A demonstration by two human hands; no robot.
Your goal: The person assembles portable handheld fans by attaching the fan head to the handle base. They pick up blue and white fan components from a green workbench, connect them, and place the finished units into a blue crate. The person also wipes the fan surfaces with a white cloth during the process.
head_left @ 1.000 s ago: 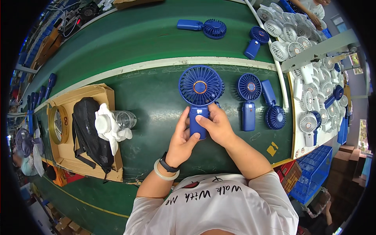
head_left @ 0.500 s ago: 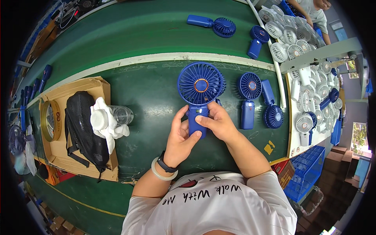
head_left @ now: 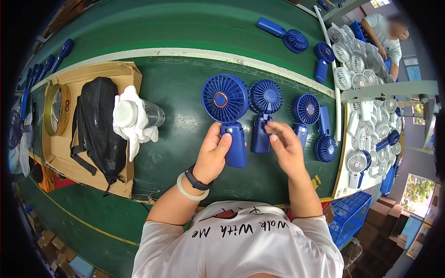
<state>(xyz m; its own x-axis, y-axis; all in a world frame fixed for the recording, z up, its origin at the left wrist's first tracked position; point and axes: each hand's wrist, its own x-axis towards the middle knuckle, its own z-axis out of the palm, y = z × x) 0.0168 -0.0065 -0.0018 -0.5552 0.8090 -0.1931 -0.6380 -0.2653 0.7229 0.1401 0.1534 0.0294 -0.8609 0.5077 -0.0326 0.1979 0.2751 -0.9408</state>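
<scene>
The blue handheld fan (head_left: 229, 113), held by both hands a moment ago, is now grasped by the handle (head_left: 236, 153) in the left hand (head_left: 212, 152) alone, above the green bench (head_left: 183, 171); the right hand (head_left: 289, 150) has been withdrawn — thumb and fingers parted, nothing held — and is thus freed beside a second blue fan (head_left: 265, 107), whether touched cannot be told

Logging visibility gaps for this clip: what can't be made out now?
Head view, all items:
Left hand: fingertips hidden behind the held blue fan.
Display on it: too small to read.
Orange-ringed lying fan: handle partly behind the right hand.
Clear container: partly under white cloth.
</scene>
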